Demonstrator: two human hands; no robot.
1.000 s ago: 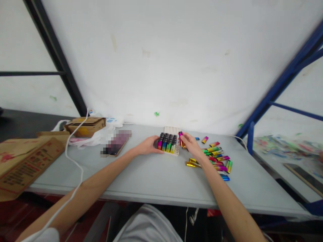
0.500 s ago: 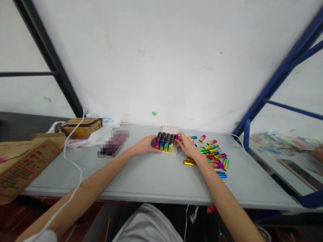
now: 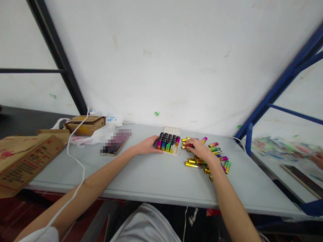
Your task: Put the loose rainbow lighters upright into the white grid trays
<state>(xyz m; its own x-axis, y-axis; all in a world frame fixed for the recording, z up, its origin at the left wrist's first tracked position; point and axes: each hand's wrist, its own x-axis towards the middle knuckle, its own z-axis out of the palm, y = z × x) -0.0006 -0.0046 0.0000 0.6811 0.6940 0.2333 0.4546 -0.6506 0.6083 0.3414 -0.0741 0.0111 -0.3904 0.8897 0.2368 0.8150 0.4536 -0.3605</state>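
Note:
A white tray (image 3: 176,151) holds rows of lighters (image 3: 167,141) standing upright, black tops up, with shiny purple, blue, green and yellow bodies. My left hand (image 3: 148,145) grips the left side of this tray, thumb at the front and fingers behind. To its right, my right hand (image 3: 198,148) is over a loose heap of shiny lighters (image 3: 195,161). Its fingers are pinched on a gold lighter (image 3: 185,146), partly hidden by the fingertips. My right hand and wrist cover part of the heap.
Behind the filled tray lies another white gridded piece (image 3: 172,129). A phone (image 3: 118,143), plastic bag (image 3: 88,137) and cardboard boxes (image 3: 84,124) are on the left. A white cable (image 3: 80,164) hangs across my left arm. At far right, another person's hand (image 3: 317,158) shows near a blue frame (image 3: 274,84).
My right hand has moved from the tray's right side to the loose lighters, where it pinches one. A purple-orange lighter stands in the tray's right row. My left hand stays on the tray.

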